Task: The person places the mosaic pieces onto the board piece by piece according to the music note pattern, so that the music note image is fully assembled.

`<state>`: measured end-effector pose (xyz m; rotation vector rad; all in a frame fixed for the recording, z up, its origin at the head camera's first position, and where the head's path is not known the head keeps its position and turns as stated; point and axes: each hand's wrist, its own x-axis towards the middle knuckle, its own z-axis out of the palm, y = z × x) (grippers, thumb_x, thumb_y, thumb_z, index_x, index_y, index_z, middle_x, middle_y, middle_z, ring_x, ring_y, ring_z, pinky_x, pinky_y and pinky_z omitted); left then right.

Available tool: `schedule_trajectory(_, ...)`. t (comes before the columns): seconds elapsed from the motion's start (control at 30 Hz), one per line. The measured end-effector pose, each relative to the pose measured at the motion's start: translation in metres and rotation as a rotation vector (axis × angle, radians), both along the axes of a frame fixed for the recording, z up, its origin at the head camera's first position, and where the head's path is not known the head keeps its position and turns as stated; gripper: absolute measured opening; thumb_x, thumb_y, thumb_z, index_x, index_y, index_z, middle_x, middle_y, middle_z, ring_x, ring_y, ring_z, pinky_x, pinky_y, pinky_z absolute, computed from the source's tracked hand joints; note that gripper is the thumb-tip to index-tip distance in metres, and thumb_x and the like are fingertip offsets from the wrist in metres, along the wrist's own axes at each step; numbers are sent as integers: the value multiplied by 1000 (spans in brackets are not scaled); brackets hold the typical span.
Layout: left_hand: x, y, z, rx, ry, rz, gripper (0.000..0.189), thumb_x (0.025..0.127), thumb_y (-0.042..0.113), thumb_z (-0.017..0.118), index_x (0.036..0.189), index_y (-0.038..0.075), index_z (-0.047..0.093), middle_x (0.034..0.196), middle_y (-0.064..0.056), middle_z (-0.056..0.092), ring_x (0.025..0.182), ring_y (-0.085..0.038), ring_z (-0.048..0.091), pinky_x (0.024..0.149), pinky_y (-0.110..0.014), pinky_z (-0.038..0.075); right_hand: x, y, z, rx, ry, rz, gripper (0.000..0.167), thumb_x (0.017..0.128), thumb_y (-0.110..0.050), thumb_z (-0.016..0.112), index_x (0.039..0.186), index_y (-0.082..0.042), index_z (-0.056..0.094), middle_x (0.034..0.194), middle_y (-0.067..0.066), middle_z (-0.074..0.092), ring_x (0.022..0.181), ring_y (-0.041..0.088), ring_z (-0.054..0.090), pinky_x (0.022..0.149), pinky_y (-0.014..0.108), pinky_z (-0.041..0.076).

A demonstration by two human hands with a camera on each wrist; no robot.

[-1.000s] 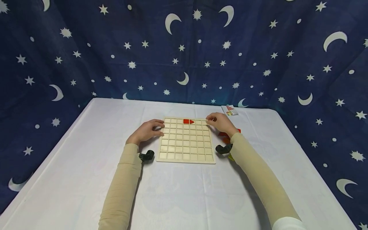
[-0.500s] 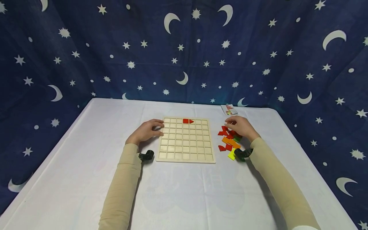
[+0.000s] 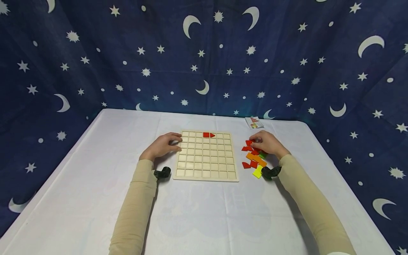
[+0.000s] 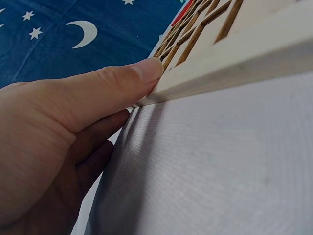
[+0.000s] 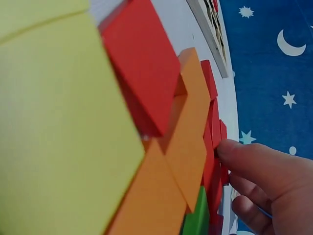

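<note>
My left hand [image 3: 162, 144] rests against the left edge of a wooden grid board [image 3: 206, 154]. In the left wrist view, the thumb of the left hand [image 4: 78, 107] lies on the frame of the board [image 4: 234, 63], its other fingers beside the edge. Two red tiles [image 3: 208, 135], a square and a pointed one, sit side by side in the board's far row. Right of the board, my right hand [image 3: 268, 143] is over loose red pieces [image 3: 248, 148]. In the right wrist view, the thumb of the right hand [image 5: 266, 171] touches red pieces [image 5: 213, 147]; the fingertips are partly hidden.
Orange pieces [image 3: 256, 159], a green piece [image 3: 262, 154] and a yellow piece [image 3: 258, 171] lie in the same pile, some overlapping. A printed card [image 3: 254, 122] lies behind it on the white tablecloth [image 3: 204, 216]. A dark blue star-patterned curtain [image 3: 172, 63] hangs behind the table.
My right hand has moved from the board's far right corner to the pile, then slightly down onto the red pieces. The left hand and the two tiles on the board stay put.
</note>
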<state>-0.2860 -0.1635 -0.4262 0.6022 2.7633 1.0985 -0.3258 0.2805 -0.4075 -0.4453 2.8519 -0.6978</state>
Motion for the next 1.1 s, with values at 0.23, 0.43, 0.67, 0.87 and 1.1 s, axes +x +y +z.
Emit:
schedule_trajectory(0.23, 0, 1, 1, 3, -9, -4, 47, 88, 20, 74, 129, 0, 62, 145, -14, 48, 138, -33, 37, 115, -47, 30, -4, -10, -2, 23, 31, -5, 32, 93, -19, 67, 120, -2, 68, 125, 20, 57, 118, 37, 45, 107, 58, 36)
schedule_trajectory(0.43, 0, 0, 1, 1, -19, -6, 48, 89, 21, 74, 130, 1, 62, 146, -12, 47, 140, -31, 36, 116, -47, 29, -10, -20, -3, 43, 63, -7, 32, 95, -20, 65, 120, 0, 67, 126, 21, 56, 120, 38, 42, 109, 56, 34)
schedule_trajectory(0.67, -1, 0, 1, 1, -19, -2, 47, 89, 22, 74, 130, 2, 62, 146, -12, 47, 140, -31, 36, 116, -46, 28, -17, -32, 0, 76, 76, 5, 29, 94, -19, 65, 115, 2, 67, 116, 19, 60, 110, 35, 50, 105, 53, 41)
schedule_trajectory(0.87, -1, -1, 0, 0, -15, 1, 47, 88, 22, 74, 129, 3, 63, 146, -11, 48, 139, -30, 37, 115, -46, 30, -22, -40, 0, 32, 60, 15, 39, 94, -20, 66, 125, 3, 62, 122, 21, 60, 108, 34, 56, 101, 51, 46)
schedule_trajectory(1.1, -2, -2, -1, -4, -9, -3, 46, 89, 22, 74, 129, 2, 63, 146, -12, 48, 139, -31, 37, 115, -46, 30, -27, -46, -4, 27, 68, 57, 35, 93, -18, 68, 123, 1, 66, 116, 17, 66, 102, 31, 56, 97, 48, 49)
